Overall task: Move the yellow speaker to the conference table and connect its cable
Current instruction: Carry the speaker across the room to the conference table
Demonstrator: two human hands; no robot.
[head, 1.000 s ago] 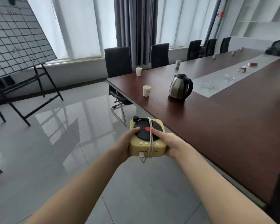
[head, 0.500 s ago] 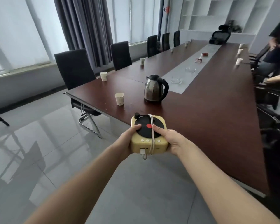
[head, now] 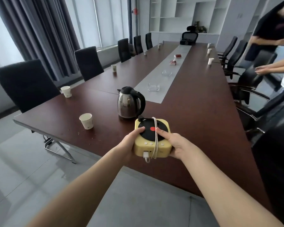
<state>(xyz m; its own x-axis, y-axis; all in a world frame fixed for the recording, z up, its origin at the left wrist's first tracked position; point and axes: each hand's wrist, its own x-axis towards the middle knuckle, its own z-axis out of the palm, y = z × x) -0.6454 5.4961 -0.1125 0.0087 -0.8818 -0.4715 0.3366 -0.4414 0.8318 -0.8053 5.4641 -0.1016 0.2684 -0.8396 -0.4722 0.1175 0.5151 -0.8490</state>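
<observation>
The yellow speaker [head: 152, 145], a rounded box with a black disc and red dot on top, is held over the near end of the dark brown conference table [head: 195, 115]. My left hand [head: 129, 141] grips its left side and my right hand [head: 175, 143] grips its right side, thumbs on the disc. A white cable [head: 155, 136] is wrapped around the speaker, and its white plug [head: 146, 155] sits in the front face. I cannot tell whether the speaker touches the tabletop.
A steel kettle [head: 129, 102] stands just behind the speaker. Paper cups [head: 86, 120] [head: 66, 91] are to the left, and glass ashtrays [head: 153, 87] lie on the grey centre strip. Black chairs [head: 23, 86] line both sides. Two people [head: 272, 68] stand at the far right.
The view has swung right and I have come closer to the table. The speaker, held in both hands throughout, now hangs over the table's near end beside the kettle.
</observation>
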